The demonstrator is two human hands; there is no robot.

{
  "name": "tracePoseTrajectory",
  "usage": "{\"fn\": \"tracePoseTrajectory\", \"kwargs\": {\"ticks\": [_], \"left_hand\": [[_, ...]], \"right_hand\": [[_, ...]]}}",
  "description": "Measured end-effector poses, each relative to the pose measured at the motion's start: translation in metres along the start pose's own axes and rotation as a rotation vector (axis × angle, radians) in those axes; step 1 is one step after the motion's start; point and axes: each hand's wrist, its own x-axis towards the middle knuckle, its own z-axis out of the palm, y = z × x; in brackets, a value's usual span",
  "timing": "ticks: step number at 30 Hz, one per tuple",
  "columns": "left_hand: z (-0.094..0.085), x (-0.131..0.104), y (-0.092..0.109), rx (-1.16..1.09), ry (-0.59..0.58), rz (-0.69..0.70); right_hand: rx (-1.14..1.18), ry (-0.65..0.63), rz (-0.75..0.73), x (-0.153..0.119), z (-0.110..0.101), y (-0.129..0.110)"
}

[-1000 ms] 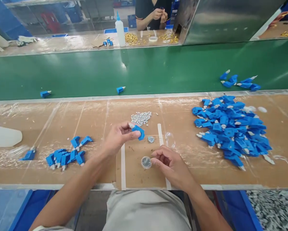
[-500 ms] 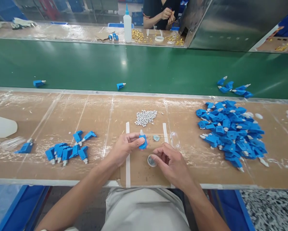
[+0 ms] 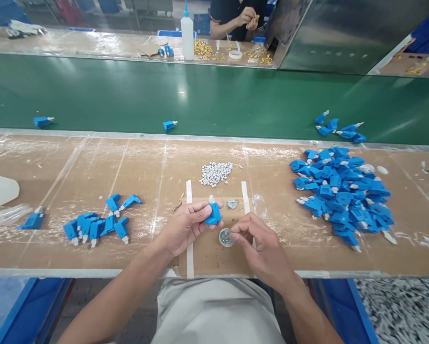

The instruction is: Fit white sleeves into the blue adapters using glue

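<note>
My left hand (image 3: 187,227) is closed on a blue plastic part (image 3: 213,214) with a whitish tip pointing up. Thumb and fingers pinch it from the side. Just below and to its right, my right hand (image 3: 260,246) is closed, fingertips pinched at a small round dish (image 3: 225,238) of greyish contents. A thin stick seems to be in that pinch, its end over the dish; most of it is hidden. Beyond the hands lies a heap of small grey-white pieces (image 3: 216,173). A bluish lump (image 3: 232,204) with a thin stick rests between two white tape strips.
Many blue parts form a large pile (image 3: 343,191) at right; a smaller group (image 3: 95,227) lies left. A green conveyor belt (image 3: 128,95) crosses behind, carrying several blue parts. Across it stand a white bottle (image 3: 187,38) and gold pieces (image 3: 202,49), near another person's hands (image 3: 249,19).
The blue parts on the belt have shifted left. The part in my left hand has turned slightly, showing more of its body. My right fingertips remain at the dish; the view has moved a little.
</note>
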Motion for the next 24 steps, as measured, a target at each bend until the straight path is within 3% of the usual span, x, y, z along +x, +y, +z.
{"fn": "tracePoseTrajectory", "kwargs": {"ticks": [3, 6, 12, 24], "left_hand": [[0.0, -0.001, -0.004, -0.04, -0.014, -0.05], [0.001, -0.001, -0.007, -0.054, -0.064, -0.068], [0.002, -0.001, -0.009, -0.068, -0.153, -0.088], [-0.003, -0.001, -0.011, -0.055, -0.178, -0.085]], "right_hand": [[0.208, 0.092, 0.097, 0.002, -0.007, -0.002], [0.354, 0.189, 0.102, 0.006, -0.012, -0.008], [0.282, 0.351, -0.027, 0.016, -0.006, -0.028], [0.205, 0.345, -0.101, 0.023, 0.008, -0.031]]}}
